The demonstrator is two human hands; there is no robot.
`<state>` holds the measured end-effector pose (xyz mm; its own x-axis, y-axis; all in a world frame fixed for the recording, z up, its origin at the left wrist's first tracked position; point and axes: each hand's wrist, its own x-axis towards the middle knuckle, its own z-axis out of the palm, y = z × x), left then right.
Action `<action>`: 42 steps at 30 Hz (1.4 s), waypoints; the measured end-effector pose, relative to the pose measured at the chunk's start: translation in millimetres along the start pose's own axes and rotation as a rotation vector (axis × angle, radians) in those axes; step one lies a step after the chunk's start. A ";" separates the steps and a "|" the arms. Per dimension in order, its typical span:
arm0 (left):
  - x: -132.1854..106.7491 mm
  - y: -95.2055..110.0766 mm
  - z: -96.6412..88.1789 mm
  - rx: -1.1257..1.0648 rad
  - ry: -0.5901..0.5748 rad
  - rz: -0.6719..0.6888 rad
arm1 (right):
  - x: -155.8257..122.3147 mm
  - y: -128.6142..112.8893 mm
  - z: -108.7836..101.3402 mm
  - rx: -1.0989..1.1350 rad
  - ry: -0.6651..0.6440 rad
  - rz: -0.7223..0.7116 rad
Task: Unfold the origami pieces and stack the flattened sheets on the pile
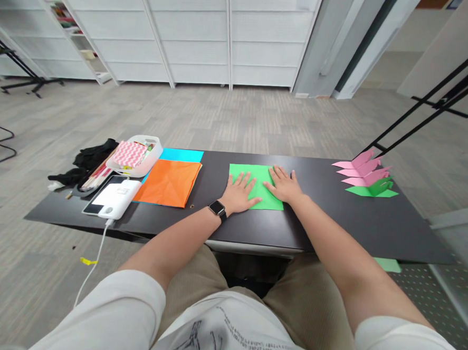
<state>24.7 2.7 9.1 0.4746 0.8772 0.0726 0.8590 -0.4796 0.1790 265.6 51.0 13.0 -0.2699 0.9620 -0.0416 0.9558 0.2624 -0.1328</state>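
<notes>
A green paper sheet (253, 177) lies flat on the dark table (334, 223) in front of me. My left hand (238, 194), with a dark watch at the wrist, rests flat on the sheet's near left part, fingers spread. My right hand (284, 185) lies flat on the sheet's right part, fingers stretched out. Neither hand holds anything.
Left of the green sheet lie an orange paper (169, 182) over a blue paper (182, 155), a white box (114, 196) with a cable, a white tray (147, 162) of patterned papers, sticks and black cloth (90, 158). Folded pink and green paper pieces (366, 178) sit at the far right.
</notes>
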 end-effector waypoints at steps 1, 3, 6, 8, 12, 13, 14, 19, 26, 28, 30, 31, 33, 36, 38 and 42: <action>0.6 0.2 -0.6 -0.002 0.000 -0.004 | -2.4 2.5 -2.0 0.001 0.014 0.049; 1.4 1.4 -1.3 -0.008 -0.002 -0.009 | -10.6 3.2 -3.6 0.000 0.062 0.082; 1.2 3.5 -2.3 -0.007 -0.016 -0.010 | -28.6 -5.0 2.1 -0.023 0.068 -0.086; 0.5 4.2 -3.2 0.010 -0.028 -0.010 | -40.0 -10.7 9.0 -0.041 0.037 -0.148; 0.6 3.8 -4.4 0.053 -0.037 -0.008 | -55.5 -4.1 17.6 -0.056 0.019 -0.134; 0.9 3.7 -4.5 0.055 -0.041 -0.009 | -58.5 2.7 17.7 -0.053 0.019 -0.129; 1.3 3.6 -4.5 0.055 -0.046 -0.009 | -61.4 11.4 17.1 -0.047 0.019 -0.125; 2.5 3.4 -2.7 0.047 -0.052 -0.013 | -72.4 63.3 10.3 0.127 0.004 -0.142; 1.8 3.0 1.4 0.044 -0.035 -0.006 | -76.1 47.4 12.1 0.162 0.112 -0.167; 2.0 3.4 1.5 0.046 -0.031 -0.003 | -76.8 38.5 12.8 0.095 0.075 -0.231; 2.3 3.6 0.8 0.048 -0.029 -0.001 | -77.0 36.0 12.6 0.053 0.055 -0.250; 2.5 3.2 0.2 0.047 -0.031 0.001 | -76.9 36.4 12.3 0.039 0.052 -0.250; 2.2 0.8 -1.4 0.046 -0.038 0.000 | -76.5 38.5 11.8 0.020 0.051 -0.247; -0.8 -9.1 -4.4 0.056 -0.041 -0.019 | -76.2 40.2 11.9 0.005 0.058 -0.238; -4.2 -20.1 -6.4 0.074 -0.035 -0.034 | -76.2 39.8 12.5 0.004 0.061 -0.237; -9.8 -50.8 -11.7 0.130 -0.002 -0.094 | -76.5 38.5 12.8 0.007 0.062 -0.232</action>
<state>-25.8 18.8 10.7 0.3907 0.9186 0.0599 0.9174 -0.3939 0.0564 321.5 -13.4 -1.6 -0.4740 0.8790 0.0519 0.8683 0.4764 -0.1383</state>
